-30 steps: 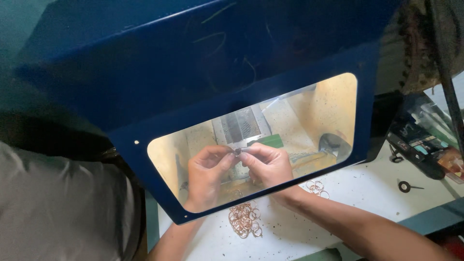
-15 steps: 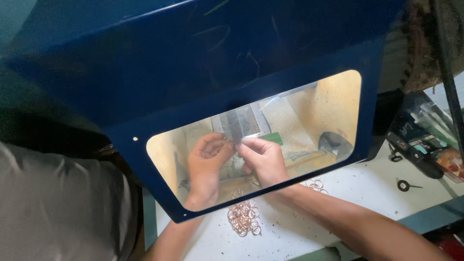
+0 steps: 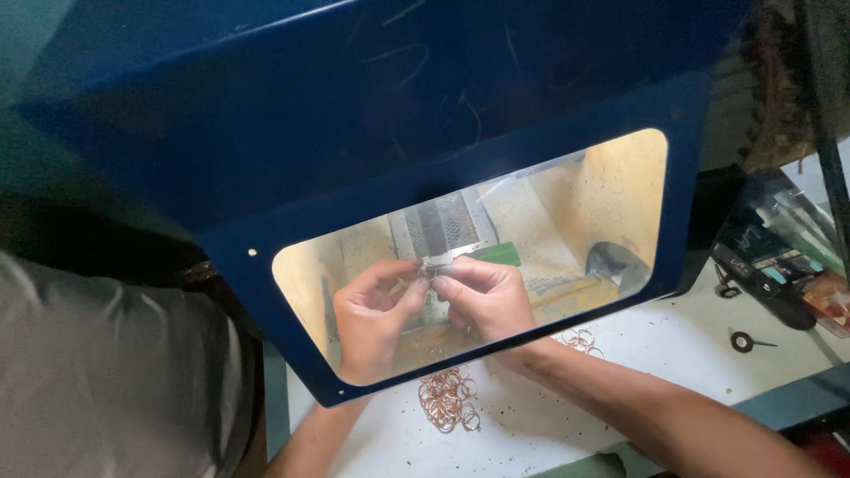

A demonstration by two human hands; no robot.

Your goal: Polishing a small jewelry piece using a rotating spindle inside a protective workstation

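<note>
Both my hands are inside a dark blue hood (image 3: 372, 150), seen through its clear window (image 3: 567, 204). My left hand (image 3: 370, 314) and my right hand (image 3: 485, 296) meet at the fingertips and together pinch a small metal ring (image 3: 426, 267). Right behind the ring stands a grey ribbed metal part (image 3: 443, 232) of the machine inside. A pile of copper-coloured rings (image 3: 447, 398) lies on the white table (image 3: 655, 350) just below the hood's front edge, between my forearms.
Several more copper rings (image 3: 580, 339) lie by my right wrist. A green block (image 3: 496, 255) and a dark round object (image 3: 613, 261) sit inside the hood. Black tools (image 3: 766, 265) and a small black disc (image 3: 742, 341) lie at the table's right.
My hands stay together on the ring under the hood and have shifted slightly; the view has drifted a little.
</note>
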